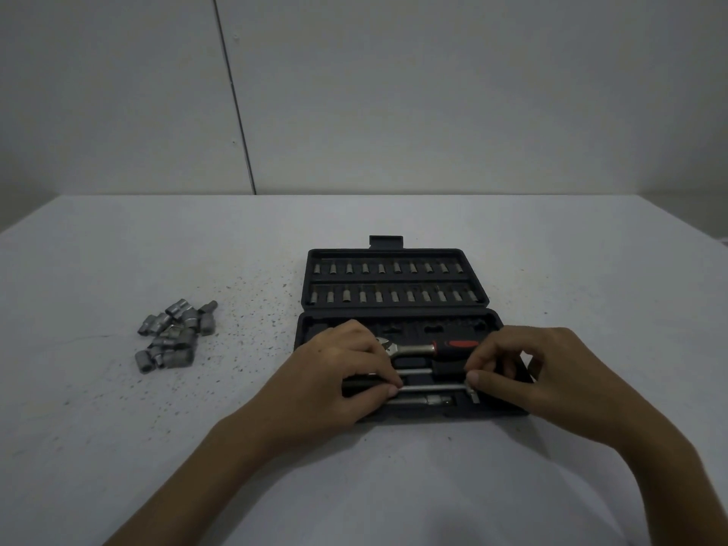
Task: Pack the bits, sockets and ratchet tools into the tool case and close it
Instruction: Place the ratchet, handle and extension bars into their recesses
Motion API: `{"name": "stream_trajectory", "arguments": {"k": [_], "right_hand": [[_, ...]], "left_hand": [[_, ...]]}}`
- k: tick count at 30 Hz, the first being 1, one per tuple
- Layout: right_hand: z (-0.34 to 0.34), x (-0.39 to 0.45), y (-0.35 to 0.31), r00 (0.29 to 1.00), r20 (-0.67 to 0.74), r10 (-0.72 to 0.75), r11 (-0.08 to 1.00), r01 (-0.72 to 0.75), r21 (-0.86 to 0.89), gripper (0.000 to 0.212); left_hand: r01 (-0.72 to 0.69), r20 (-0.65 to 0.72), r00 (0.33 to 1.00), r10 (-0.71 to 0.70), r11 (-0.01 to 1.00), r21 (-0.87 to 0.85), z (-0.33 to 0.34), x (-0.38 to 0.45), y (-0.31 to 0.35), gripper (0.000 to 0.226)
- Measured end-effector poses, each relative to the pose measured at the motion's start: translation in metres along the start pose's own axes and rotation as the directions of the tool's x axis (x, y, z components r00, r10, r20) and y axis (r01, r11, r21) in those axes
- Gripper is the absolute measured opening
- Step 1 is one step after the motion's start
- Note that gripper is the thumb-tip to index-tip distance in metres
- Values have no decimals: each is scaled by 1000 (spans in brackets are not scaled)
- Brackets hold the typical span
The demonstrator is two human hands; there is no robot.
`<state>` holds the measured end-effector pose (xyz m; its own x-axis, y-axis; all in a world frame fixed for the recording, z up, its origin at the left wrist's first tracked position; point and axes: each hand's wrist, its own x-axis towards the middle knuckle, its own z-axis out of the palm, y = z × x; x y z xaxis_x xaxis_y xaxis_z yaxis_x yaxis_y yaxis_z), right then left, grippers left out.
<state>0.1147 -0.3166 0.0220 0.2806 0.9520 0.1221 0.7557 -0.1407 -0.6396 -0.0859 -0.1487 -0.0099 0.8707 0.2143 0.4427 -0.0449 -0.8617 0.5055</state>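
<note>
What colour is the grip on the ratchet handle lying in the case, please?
Red and black, seen in the head view on the ratchet handle.

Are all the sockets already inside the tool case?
No, a pile of loose sockets lies on the table to the left of the open tool case, apart from it.

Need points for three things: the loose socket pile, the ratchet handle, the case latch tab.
socket pile (173,334), head view, on the sockets in the middle of the heap on the table.
ratchet handle (457,346), head view, on the red part of its grip.
case latch tab (386,241), head view, centre of the tab on the lid's far edge.
</note>
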Motion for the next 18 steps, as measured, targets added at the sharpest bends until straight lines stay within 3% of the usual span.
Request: {"name": "stream_trajectory", "arguments": {"k": [9,18], "right_hand": [[4,-4,-1,1000,2,-8,997,8,-79,9],[10,-12,-2,995,-103,-5,993,-7,-114,4]], "left_hand": [[-10,15,1000,10,999,52,0,-1,2,14],[-28,-11,1000,29,997,72,5,1,10,17]]}}
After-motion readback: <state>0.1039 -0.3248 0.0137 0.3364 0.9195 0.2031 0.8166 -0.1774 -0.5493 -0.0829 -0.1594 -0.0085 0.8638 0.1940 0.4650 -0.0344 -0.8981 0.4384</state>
